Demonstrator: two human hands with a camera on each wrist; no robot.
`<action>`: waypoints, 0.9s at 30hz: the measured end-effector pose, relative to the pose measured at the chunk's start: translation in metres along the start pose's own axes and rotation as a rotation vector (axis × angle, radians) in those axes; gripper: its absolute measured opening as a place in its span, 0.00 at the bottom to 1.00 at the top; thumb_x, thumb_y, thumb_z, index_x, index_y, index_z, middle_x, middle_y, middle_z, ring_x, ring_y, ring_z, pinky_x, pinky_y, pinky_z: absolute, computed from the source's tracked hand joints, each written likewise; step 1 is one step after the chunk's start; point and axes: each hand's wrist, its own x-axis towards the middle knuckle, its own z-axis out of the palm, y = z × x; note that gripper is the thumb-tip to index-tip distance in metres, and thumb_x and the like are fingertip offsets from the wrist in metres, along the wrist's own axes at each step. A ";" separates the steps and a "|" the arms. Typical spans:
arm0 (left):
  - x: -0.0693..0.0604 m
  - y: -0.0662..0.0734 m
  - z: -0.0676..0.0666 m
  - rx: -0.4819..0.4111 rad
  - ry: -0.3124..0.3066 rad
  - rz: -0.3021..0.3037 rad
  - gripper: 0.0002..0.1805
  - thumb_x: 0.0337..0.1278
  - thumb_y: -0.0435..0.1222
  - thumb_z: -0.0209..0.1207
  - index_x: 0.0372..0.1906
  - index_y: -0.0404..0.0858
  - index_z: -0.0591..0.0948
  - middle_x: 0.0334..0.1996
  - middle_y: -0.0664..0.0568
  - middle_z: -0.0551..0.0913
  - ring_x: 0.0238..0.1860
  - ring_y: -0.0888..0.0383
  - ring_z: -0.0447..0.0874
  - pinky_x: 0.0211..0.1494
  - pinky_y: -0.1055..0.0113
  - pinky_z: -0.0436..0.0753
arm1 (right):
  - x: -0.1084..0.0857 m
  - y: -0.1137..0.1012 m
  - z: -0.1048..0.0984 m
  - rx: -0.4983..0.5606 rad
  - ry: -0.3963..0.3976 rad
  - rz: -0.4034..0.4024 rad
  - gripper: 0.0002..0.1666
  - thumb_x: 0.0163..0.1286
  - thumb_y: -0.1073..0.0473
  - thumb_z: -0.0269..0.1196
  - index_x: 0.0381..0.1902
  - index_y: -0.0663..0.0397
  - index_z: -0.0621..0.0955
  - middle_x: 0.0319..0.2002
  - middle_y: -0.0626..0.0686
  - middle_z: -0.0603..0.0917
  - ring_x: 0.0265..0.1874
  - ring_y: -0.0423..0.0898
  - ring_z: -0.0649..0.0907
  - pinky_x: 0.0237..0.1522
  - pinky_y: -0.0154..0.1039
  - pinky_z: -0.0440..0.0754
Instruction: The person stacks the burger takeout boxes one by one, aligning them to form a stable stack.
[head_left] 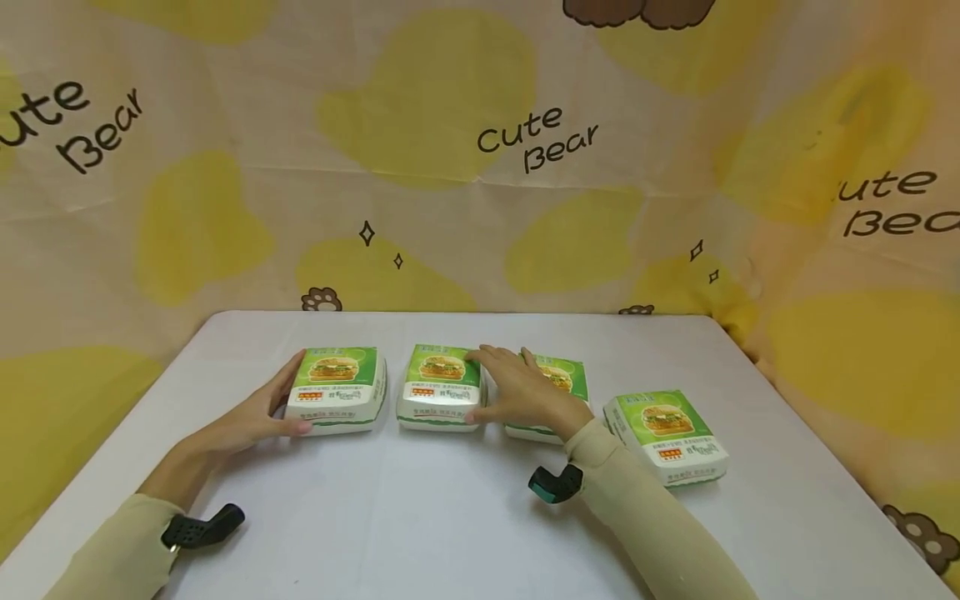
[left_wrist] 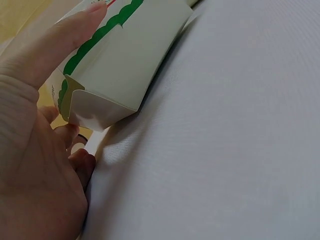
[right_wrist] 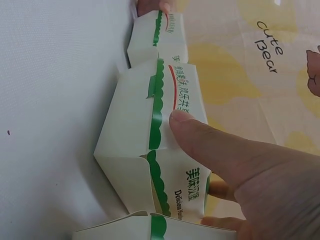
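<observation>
Four green and white burger boxes lie on the table, pictures up. My left hand (head_left: 243, 423) grips the leftmost box (head_left: 336, 390) from its left side. In the left wrist view the thumb of that hand (left_wrist: 35, 145) lies on the front of the box (left_wrist: 125, 65), with other fingers by its end. My right hand (head_left: 528, 393) holds the second box (head_left: 441, 390) at its right side and reaches across the third box (head_left: 568, 377), partly hiding it. In the right wrist view, this hand (right_wrist: 250, 170) has its thumb on the second box's front (right_wrist: 130, 115); its other fingers are partly hidden.
The fourth box (head_left: 666, 433) sits angled at the right, beside my right forearm. A white cloth covers the table (head_left: 405, 517). Behind it hangs a patterned yellow and beige curtain (head_left: 442, 92). A narrow gap separates the two held boxes.
</observation>
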 end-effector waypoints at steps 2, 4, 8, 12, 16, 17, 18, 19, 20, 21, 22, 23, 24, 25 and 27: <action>0.000 0.000 0.001 0.000 0.000 0.006 0.65 0.53 0.37 0.68 0.82 0.52 0.31 0.82 0.36 0.32 0.79 0.28 0.29 0.71 0.22 0.34 | -0.001 0.000 0.000 0.002 -0.001 0.001 0.54 0.56 0.38 0.76 0.76 0.42 0.65 0.79 0.53 0.63 0.80 0.53 0.59 0.79 0.66 0.42; 0.001 0.000 0.001 -0.002 0.001 0.013 0.65 0.53 0.36 0.68 0.82 0.51 0.31 0.82 0.36 0.32 0.79 0.28 0.29 0.71 0.22 0.34 | -0.001 0.001 0.001 0.001 -0.003 0.001 0.54 0.55 0.38 0.76 0.75 0.41 0.65 0.79 0.52 0.63 0.80 0.52 0.59 0.79 0.66 0.40; 0.002 0.002 0.001 0.001 0.003 0.017 0.65 0.52 0.36 0.68 0.82 0.48 0.32 0.82 0.35 0.34 0.79 0.27 0.31 0.71 0.22 0.35 | -0.001 0.001 0.000 0.009 0.000 -0.002 0.54 0.53 0.38 0.77 0.74 0.40 0.66 0.78 0.50 0.65 0.80 0.50 0.61 0.78 0.68 0.36; 0.002 0.005 0.000 0.009 0.008 0.010 0.65 0.52 0.37 0.69 0.82 0.46 0.33 0.82 0.34 0.36 0.79 0.27 0.34 0.72 0.22 0.37 | -0.001 0.001 -0.001 0.020 0.001 -0.016 0.55 0.53 0.38 0.78 0.74 0.40 0.65 0.76 0.48 0.68 0.79 0.49 0.62 0.77 0.71 0.35; 0.001 0.005 0.001 0.002 0.008 0.029 0.64 0.52 0.35 0.69 0.82 0.46 0.34 0.81 0.33 0.38 0.78 0.28 0.41 0.72 0.23 0.39 | -0.001 0.001 0.000 0.017 -0.003 -0.040 0.58 0.53 0.37 0.77 0.77 0.38 0.63 0.77 0.48 0.67 0.79 0.50 0.61 0.77 0.71 0.34; 0.001 0.005 0.001 -0.002 0.008 0.031 0.64 0.52 0.35 0.69 0.82 0.46 0.35 0.81 0.33 0.38 0.77 0.29 0.42 0.72 0.23 0.40 | -0.001 0.001 0.000 0.019 -0.003 -0.047 0.58 0.53 0.37 0.77 0.77 0.38 0.63 0.77 0.49 0.66 0.79 0.50 0.61 0.77 0.70 0.34; 0.000 0.005 0.002 -0.006 0.008 0.032 0.64 0.52 0.35 0.69 0.83 0.46 0.35 0.81 0.33 0.39 0.77 0.29 0.43 0.72 0.23 0.40 | -0.001 0.001 0.000 0.023 -0.001 -0.052 0.58 0.53 0.36 0.77 0.78 0.38 0.63 0.76 0.50 0.67 0.79 0.50 0.62 0.77 0.69 0.34; 0.000 0.004 0.002 -0.010 0.008 0.031 0.64 0.52 0.35 0.69 0.83 0.46 0.35 0.81 0.33 0.39 0.76 0.30 0.44 0.72 0.22 0.40 | -0.001 0.001 0.000 0.031 0.001 -0.057 0.58 0.53 0.36 0.77 0.78 0.38 0.63 0.76 0.51 0.67 0.78 0.51 0.63 0.78 0.68 0.33; 0.000 0.004 0.002 -0.012 0.009 0.024 0.64 0.52 0.35 0.69 0.83 0.46 0.35 0.82 0.34 0.39 0.76 0.31 0.44 0.72 0.22 0.41 | 0.000 0.001 0.000 0.042 0.006 -0.062 0.58 0.53 0.37 0.77 0.77 0.38 0.64 0.76 0.52 0.67 0.78 0.51 0.63 0.78 0.67 0.33; 0.000 0.004 0.002 -0.016 0.011 0.018 0.64 0.52 0.35 0.69 0.83 0.47 0.35 0.82 0.34 0.39 0.76 0.31 0.45 0.72 0.22 0.41 | 0.000 0.001 0.000 0.052 0.010 -0.066 0.57 0.53 0.37 0.77 0.77 0.38 0.64 0.75 0.52 0.68 0.77 0.50 0.64 0.79 0.66 0.34; -0.001 0.004 0.002 -0.019 0.011 0.016 0.64 0.52 0.35 0.69 0.83 0.47 0.36 0.82 0.35 0.39 0.76 0.32 0.45 0.71 0.22 0.41 | 0.001 0.001 0.000 0.062 0.014 -0.069 0.56 0.54 0.37 0.77 0.77 0.38 0.65 0.74 0.52 0.68 0.77 0.50 0.65 0.79 0.65 0.34; -0.001 0.004 0.002 -0.022 0.011 0.013 0.64 0.52 0.36 0.69 0.83 0.47 0.36 0.82 0.35 0.39 0.77 0.31 0.44 0.71 0.22 0.40 | 0.001 0.001 0.000 0.072 0.018 -0.069 0.55 0.54 0.38 0.76 0.77 0.38 0.65 0.74 0.52 0.68 0.76 0.50 0.65 0.80 0.64 0.35; -0.001 0.003 0.002 -0.025 0.011 0.011 0.64 0.52 0.36 0.69 0.83 0.47 0.36 0.82 0.35 0.39 0.76 0.31 0.44 0.71 0.22 0.41 | 0.001 0.001 0.000 0.087 0.021 -0.073 0.54 0.54 0.38 0.76 0.76 0.39 0.66 0.74 0.53 0.68 0.76 0.51 0.65 0.80 0.64 0.36; -0.002 0.003 0.002 -0.027 0.011 0.009 0.64 0.52 0.36 0.69 0.83 0.47 0.36 0.82 0.35 0.39 0.77 0.31 0.44 0.71 0.22 0.40 | 0.001 0.001 0.000 0.104 0.025 -0.077 0.53 0.55 0.39 0.76 0.76 0.39 0.67 0.73 0.53 0.68 0.76 0.51 0.65 0.80 0.64 0.38; -0.002 0.003 0.002 -0.030 0.011 0.006 0.64 0.52 0.36 0.69 0.83 0.47 0.36 0.82 0.36 0.38 0.77 0.30 0.42 0.71 0.22 0.40 | 0.001 0.001 -0.001 0.137 0.031 -0.085 0.52 0.55 0.40 0.76 0.75 0.40 0.68 0.73 0.54 0.68 0.74 0.54 0.66 0.79 0.63 0.49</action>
